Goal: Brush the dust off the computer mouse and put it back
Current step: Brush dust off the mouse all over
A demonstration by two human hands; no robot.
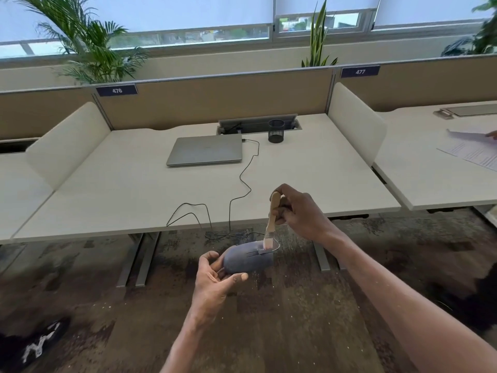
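A dusty grey computer mouse is held in my left hand, in the air over the carpet in front of the desk. My right hand grips a small wooden-handled brush upright. Its pale bristles touch the mouse near the scroll wheel. The mouse's black cable runs up over the desk edge to the closed grey laptop.
The white desk carries the laptop and a black mesh pen cup by a cable tray at the back. White side dividers stand left and right. Papers and another person's fingers lie on the neighbouring desk. Desk legs stand below the front edge.
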